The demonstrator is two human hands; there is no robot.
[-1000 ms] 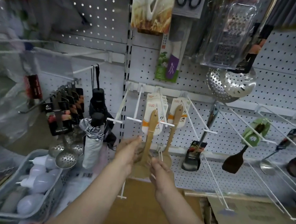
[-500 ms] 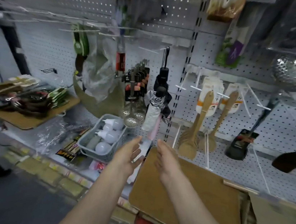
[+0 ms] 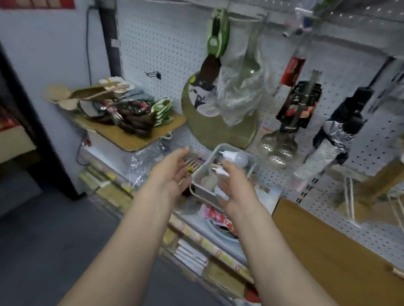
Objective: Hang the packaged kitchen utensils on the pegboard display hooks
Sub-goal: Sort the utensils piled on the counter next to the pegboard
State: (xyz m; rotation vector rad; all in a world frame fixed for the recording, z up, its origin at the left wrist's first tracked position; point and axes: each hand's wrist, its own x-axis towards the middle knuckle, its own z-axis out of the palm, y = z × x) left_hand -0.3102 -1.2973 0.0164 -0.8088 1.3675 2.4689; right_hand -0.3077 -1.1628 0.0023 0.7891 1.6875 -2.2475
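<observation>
A heap of packaged kitchen utensils (image 3: pixel 124 110) lies on a brown board (image 3: pixel 131 136) at the left, against the white pegboard (image 3: pixel 158 44). My left hand (image 3: pixel 171 172) and my right hand (image 3: pixel 236 187) reach forward side by side, fingers relaxed and holding nothing, in front of a grey basket (image 3: pixel 205 194) of light bulbs. The heap sits to the upper left of both hands. Wooden spatulas (image 3: pixel 382 181) hang on hooks at the far right, blurred.
Skimmer ladles in black card (image 3: pixel 294 113), folded umbrellas (image 3: pixel 333 144), a green-carded utensil (image 3: pixel 217 41) and a plastic-wrapped round item (image 3: pixel 226 115) hang on the pegboard. A brown cardboard sheet (image 3: pixel 335 260) covers the shelf at right. Dark floor lies below left.
The view has swung left, away from the hung wooden spatulas. Both hands let go of the spatulas and now reach empty toward the left shelf, over the bulb basket.
</observation>
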